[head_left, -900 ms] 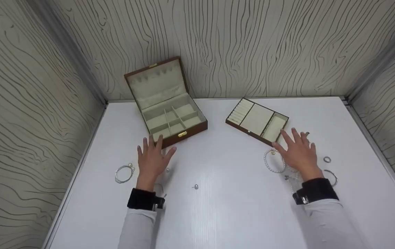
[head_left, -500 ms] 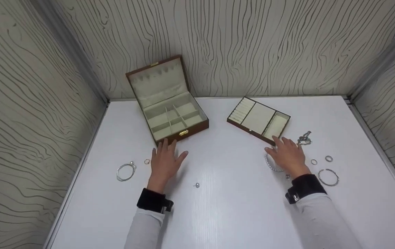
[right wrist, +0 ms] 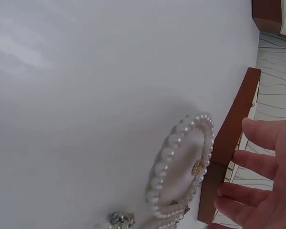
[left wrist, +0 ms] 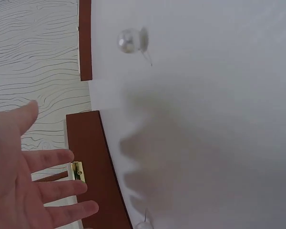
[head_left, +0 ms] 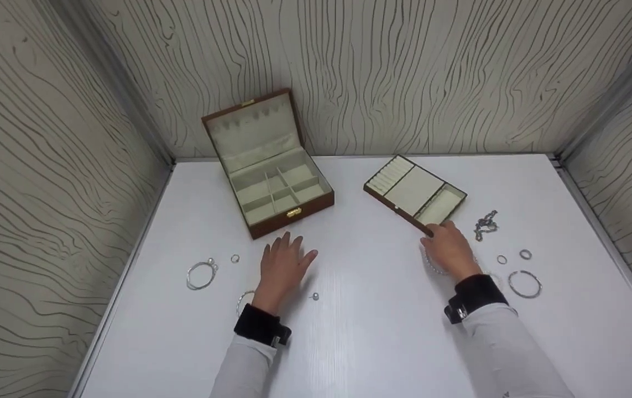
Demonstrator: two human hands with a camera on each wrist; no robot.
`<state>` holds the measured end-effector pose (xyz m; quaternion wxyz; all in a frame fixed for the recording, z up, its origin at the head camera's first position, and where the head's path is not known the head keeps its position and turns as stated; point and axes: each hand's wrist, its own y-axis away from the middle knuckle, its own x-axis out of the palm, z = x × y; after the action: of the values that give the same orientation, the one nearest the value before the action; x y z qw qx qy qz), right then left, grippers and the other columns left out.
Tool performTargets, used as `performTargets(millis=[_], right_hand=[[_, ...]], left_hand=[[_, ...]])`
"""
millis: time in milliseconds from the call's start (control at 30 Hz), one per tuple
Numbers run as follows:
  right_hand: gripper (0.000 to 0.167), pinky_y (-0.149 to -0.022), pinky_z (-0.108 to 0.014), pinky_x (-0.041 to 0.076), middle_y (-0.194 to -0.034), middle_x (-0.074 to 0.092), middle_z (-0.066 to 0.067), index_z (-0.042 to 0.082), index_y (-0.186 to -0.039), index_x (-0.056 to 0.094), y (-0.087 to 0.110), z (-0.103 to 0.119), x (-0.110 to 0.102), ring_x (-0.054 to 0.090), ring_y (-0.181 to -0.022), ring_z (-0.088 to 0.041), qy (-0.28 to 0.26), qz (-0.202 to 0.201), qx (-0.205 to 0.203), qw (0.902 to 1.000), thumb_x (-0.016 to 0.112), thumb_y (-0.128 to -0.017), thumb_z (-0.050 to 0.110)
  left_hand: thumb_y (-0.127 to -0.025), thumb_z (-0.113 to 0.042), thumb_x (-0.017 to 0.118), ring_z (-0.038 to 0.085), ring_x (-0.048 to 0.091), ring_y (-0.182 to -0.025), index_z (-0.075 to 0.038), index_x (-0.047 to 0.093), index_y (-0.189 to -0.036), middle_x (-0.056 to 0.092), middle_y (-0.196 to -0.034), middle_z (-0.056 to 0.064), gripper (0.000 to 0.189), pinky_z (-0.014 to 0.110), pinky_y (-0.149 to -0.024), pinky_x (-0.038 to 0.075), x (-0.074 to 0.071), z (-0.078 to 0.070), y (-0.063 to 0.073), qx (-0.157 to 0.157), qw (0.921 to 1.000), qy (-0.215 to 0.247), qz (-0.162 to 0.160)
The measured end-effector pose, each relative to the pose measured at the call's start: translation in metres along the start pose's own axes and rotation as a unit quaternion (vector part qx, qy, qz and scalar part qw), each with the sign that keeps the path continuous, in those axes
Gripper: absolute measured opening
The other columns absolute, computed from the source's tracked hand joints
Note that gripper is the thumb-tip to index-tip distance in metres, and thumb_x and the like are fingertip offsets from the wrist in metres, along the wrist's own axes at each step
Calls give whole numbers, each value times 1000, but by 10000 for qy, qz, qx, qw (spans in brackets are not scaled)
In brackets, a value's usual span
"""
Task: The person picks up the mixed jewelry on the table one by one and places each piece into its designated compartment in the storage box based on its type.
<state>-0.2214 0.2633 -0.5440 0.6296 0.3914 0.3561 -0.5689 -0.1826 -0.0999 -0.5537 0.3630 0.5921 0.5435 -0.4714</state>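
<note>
My left hand (head_left: 281, 272) hovers over the table with straight, spread fingers, just in front of an open brown jewelry box (head_left: 271, 221) with a brass clasp (left wrist: 78, 171). A pearl stud earring (head_left: 316, 297) lies to the right of that hand. My right hand (head_left: 451, 249) is at the near corner of a shallow jewelry tray (head_left: 414, 189), its bent fingers and thumb around the corner. The tray has ring rolls at its left end. A pearl bracelet (right wrist: 167, 152) lies partly hidden below this hand, close to the tray's side.
On the right lie a tangled chain bracelet (head_left: 486, 225), two rings, one of them a ring (head_left: 525, 254), and an open bangle (head_left: 525, 284). On the left are a bangle (head_left: 200, 276) with pearls and a small ring (head_left: 235, 258). Another bangle (head_left: 243, 300) shows beside the left wrist.
My left hand has moved right and towards me, away from the box. The right hand has shifted left onto the tray's corner, and the tray has turned slightly.
</note>
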Motion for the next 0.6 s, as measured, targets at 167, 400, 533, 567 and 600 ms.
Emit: performTargets(millis=[167,400,533,567,600], right_hand=[[32,-80,-53,50,-110,45,-30,-6,-124,62,-3,16,11,58,-95,-44,-175,-280,-12,9995,60,-94,5],[20,-76,-54,50,-102,48,-29,-10,-104,70,-6,25,24,60,-89,-46,-255,-1018,20,9945,64,-90,3],[13,-78,-52,50,-98,51,-25,-10,-95,70,-5,23,25,60,-87,-43,-328,-1150,-65,9928,66,-86,-1],[12,-78,-51,50,-96,51,-24,-9,-94,71,-4,22,25,60,-86,-42,-347,-1141,-118,9928,67,-85,-2],[10,-78,-50,50,-95,52,-23,-9,-92,71,-3,21,24,60,-86,-41,-377,-1100,-172,9931,67,-85,-3]], left_hand=[[-99,-54,47,39,49,-126,-6,59,-133,51,-138,23,60,57,-103,37,1,-4,2,103,9999,-21,-19],[-99,-53,48,40,49,-126,-6,60,-132,50,-138,24,59,56,-103,37,1,-5,3,122,9999,5,-14],[-99,-51,49,39,50,-125,-5,60,-132,51,-138,24,58,56,-102,38,1,-5,4,172,9999,11,-16],[-99,-51,49,39,50,-125,-5,60,-132,51,-138,24,57,55,-102,38,0,-5,4,194,9998,26,-13],[-99,-50,49,39,50,-125,-5,60,-132,51,-138,23,57,55,-103,38,-1,-5,4,215,9998,50,4]])
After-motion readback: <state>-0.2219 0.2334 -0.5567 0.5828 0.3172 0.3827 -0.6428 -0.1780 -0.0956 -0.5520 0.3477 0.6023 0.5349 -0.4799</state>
